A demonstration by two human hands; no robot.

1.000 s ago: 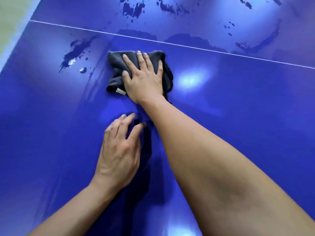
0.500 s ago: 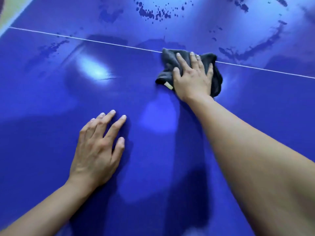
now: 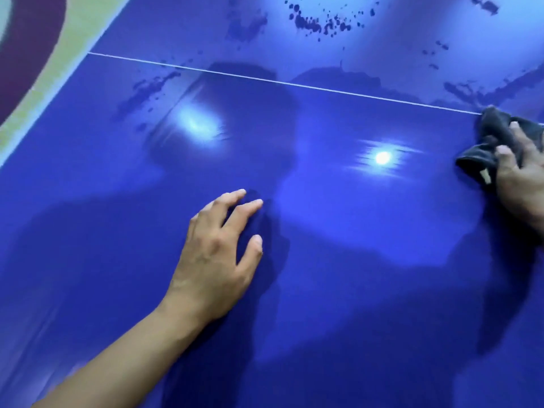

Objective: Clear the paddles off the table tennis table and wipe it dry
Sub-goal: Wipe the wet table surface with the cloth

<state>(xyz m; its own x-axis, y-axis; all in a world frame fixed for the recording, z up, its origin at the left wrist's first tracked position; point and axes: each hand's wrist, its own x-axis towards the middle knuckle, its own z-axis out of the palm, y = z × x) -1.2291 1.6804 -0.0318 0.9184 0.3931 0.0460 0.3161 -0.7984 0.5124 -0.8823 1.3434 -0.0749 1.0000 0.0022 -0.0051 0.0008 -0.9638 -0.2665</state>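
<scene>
The blue table tennis table [image 3: 353, 245] fills the view, glossy with light reflections. At the far right edge my right hand [image 3: 521, 184] presses a dark grey cloth [image 3: 477, 160] onto the surface just below the white centre line [image 3: 265, 79]; the cloth is bunched under my fingers and partly cut off by the frame. My left hand [image 3: 217, 254] rests on the table in the middle, fingers spread and holding nothing. No paddle is in view.
Dark water drops and smears [image 3: 318, 23] lie beyond the white line at the top. A fainter streak of wet marks [image 3: 147, 92] sits left of centre. The table's left edge meets a yellow and maroon floor [image 3: 44, 69].
My right hand has slid the cloth to the right along the white line, from left of centre to the frame's right edge. The view has shifted left; my left hand stays flat on the table.
</scene>
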